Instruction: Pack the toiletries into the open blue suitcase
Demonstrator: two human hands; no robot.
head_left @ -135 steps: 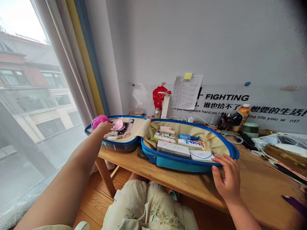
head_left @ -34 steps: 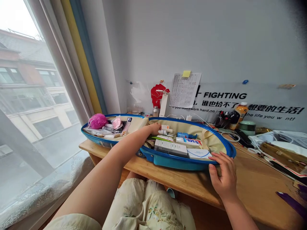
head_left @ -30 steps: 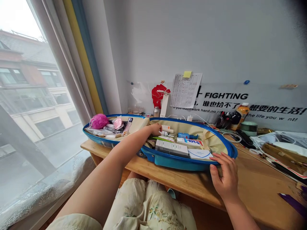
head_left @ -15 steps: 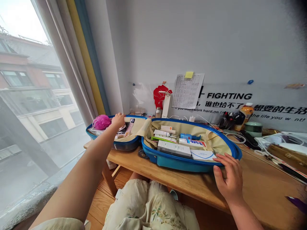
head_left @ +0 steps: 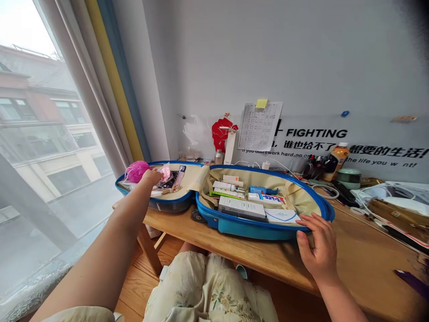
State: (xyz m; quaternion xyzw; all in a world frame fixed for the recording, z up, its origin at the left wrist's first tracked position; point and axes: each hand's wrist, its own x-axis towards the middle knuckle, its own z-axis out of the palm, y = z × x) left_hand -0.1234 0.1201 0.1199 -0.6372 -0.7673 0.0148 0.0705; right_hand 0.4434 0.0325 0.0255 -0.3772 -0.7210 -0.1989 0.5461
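A blue suitcase (head_left: 254, 232) lies unfolded on the wooden desk, its two halves side by side. My left hand (head_left: 153, 177) reaches into the left half, between a magenta bath puff (head_left: 137, 171) and a shiny pink packet (head_left: 165, 171). It seems to touch the packet; its fingers are mostly hidden, so I cannot tell its grip. A dark packet (head_left: 172, 179) lies beside these. At the right half's near rim rests my right hand (head_left: 318, 243), open, fingers spread. That half holds a toothpaste box (head_left: 266, 198), a blue bottle (head_left: 263, 190), a grey-white box (head_left: 241, 207) and a white box (head_left: 281, 215).
Behind the suitcase stand a small metallic bottle (head_left: 219, 157) and a white lamp (head_left: 230, 147). To the right are an orange drink bottle (head_left: 337, 161), a green-lidded jar (head_left: 348, 178), cables and a brown case (head_left: 395, 214). A window (head_left: 43, 134) lies left.
My left hand has moved left and slightly down, towards the bath puff, and the pink packet now shows. My right hand stays at the rim. The view has shifted slightly.
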